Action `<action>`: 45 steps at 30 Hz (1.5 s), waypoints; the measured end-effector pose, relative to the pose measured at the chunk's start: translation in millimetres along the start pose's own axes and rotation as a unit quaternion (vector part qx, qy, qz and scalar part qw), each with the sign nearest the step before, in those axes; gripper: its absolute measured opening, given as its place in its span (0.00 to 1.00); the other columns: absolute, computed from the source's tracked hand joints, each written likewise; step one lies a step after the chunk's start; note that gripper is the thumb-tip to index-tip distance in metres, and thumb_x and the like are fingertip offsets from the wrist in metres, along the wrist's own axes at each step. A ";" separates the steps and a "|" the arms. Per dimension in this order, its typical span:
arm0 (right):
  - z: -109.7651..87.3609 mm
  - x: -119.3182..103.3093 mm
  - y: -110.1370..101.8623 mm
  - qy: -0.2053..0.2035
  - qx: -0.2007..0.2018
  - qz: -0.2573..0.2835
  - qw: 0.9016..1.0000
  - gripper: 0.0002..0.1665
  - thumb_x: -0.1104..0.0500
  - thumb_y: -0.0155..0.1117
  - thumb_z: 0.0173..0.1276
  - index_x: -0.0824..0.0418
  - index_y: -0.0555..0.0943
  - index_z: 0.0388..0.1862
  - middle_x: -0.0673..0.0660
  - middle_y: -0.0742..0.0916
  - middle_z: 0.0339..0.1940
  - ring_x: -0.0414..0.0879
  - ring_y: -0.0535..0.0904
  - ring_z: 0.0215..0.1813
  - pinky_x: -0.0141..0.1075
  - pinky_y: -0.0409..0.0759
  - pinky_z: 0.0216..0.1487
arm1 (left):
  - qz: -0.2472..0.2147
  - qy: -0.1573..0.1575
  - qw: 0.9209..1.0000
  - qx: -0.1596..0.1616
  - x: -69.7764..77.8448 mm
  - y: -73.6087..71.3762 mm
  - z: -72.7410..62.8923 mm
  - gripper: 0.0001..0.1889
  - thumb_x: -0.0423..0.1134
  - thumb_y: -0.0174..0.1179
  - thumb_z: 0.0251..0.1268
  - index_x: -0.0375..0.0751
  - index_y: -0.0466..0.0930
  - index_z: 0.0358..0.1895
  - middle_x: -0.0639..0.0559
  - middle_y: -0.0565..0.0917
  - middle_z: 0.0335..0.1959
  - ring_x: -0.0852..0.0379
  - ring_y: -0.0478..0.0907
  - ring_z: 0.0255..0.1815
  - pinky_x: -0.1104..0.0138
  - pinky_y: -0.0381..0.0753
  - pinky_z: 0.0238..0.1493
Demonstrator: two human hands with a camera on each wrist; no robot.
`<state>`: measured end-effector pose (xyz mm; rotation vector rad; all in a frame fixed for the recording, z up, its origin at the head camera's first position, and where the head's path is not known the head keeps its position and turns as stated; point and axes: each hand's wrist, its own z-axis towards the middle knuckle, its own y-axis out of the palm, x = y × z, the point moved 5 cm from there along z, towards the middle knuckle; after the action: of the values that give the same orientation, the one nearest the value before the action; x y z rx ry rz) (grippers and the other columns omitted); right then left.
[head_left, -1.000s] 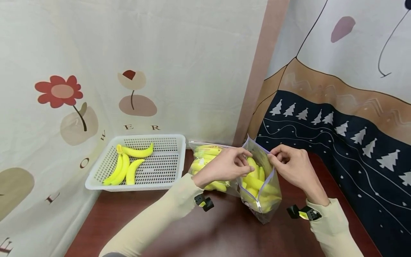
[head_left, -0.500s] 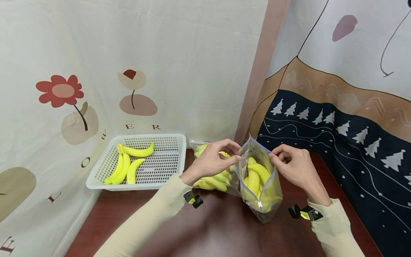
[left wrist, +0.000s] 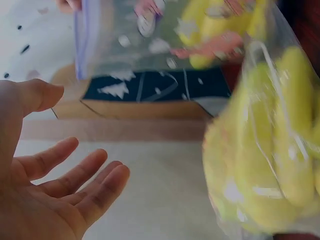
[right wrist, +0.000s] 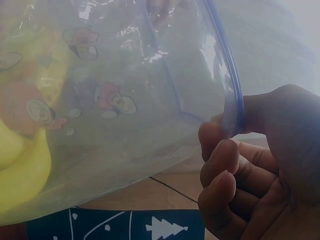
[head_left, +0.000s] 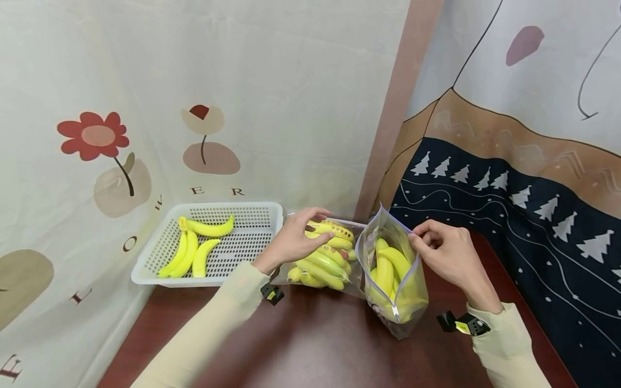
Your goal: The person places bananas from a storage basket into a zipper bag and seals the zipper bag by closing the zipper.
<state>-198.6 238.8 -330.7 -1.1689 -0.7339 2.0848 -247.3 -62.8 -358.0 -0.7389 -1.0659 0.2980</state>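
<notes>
A clear zip bag (head_left: 412,277) with a purple rim stands open-mouthed, several yellow bananas (head_left: 386,269) inside it. My right hand (head_left: 443,248) pinches its right rim between thumb and forefinger, seen close in the right wrist view (right wrist: 235,125). My left hand (head_left: 297,237) holds nothing; its fingers are spread and relaxed in the left wrist view. Below and beside that hand lies a second clear bag (head_left: 356,280), packed with bananas (head_left: 322,264), just left of the first bag. Cartoon prints show on the standing bag (left wrist: 160,50).
A white perforated basket (head_left: 252,207) sits at the left with several bananas (head_left: 186,253) toward its left side. Printed curtains (head_left: 291,108) hang close behind and at the right of the dark red table (head_left: 301,339).
My left hand has let go of the open bag's left rim area and moved left, over the packed bag. The right hand keeps its pinch on the rim.
</notes>
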 end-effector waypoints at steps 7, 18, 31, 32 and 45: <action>-1.2 1.6 -1.4 0.004 0.000 -0.001 1.000 0.04 0.59 0.69 0.69 0.56 0.84 0.33 0.47 0.83 0.18 0.38 0.74 0.21 0.30 0.71 0.21 | 0.053 -0.033 0.998 -0.022 -36.4 -11.0 -2.2 0.31 0.49 0.66 0.69 0.42 0.72 0.71 0.41 0.77 0.68 0.40 0.75 0.69 0.47 0.76 0.68; -2.0 2.6 -3.4 -0.004 0.004 -0.007 1.000 0.03 0.60 0.70 0.69 0.57 0.84 0.34 0.47 0.83 0.18 0.37 0.74 0.21 0.30 0.71 0.21 | 0.105 -0.107 0.988 -0.032 -94.5 -36.2 -10.2 0.34 0.52 0.62 0.72 0.38 0.68 0.74 0.37 0.71 0.73 0.37 0.67 0.76 0.43 0.67 0.75; -3.7 2.4 -0.9 -0.004 -0.003 -0.009 1.000 0.03 0.61 0.70 0.68 0.57 0.84 0.33 0.46 0.83 0.18 0.37 0.74 0.20 0.30 0.71 0.20 | 0.191 -0.184 0.962 -0.065 -152.3 -67.9 -19.5 0.38 0.55 0.56 0.75 0.31 0.62 0.76 0.29 0.66 0.75 0.30 0.61 0.77 0.37 0.63 0.76; -3.8 2.4 -0.8 -0.005 -0.003 -0.010 1.000 0.03 0.61 0.70 0.68 0.57 0.84 0.33 0.46 0.83 0.18 0.37 0.74 0.20 0.30 0.71 0.20 | 0.196 -0.190 0.960 -0.067 -156.4 -70.6 -20.6 0.39 0.56 0.56 0.75 0.30 0.61 0.76 0.27 0.65 0.75 0.29 0.62 0.76 0.37 0.64 0.75; -1.8 2.3 -2.3 -0.021 0.003 -0.010 1.000 0.04 0.62 0.71 0.68 0.57 0.84 0.33 0.46 0.82 0.17 0.36 0.72 0.20 0.30 0.68 0.18 | 0.218 -0.293 0.925 -0.104 -212.5 -103.5 -37.6 0.45 0.63 0.44 0.78 0.20 0.56 0.75 0.21 0.63 0.74 0.24 0.63 0.74 0.36 0.67 0.72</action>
<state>-197.4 242.2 -331.0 -1.1123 -0.7558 2.1000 -327.5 -271.4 -443.5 -1.1187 -1.5073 0.8365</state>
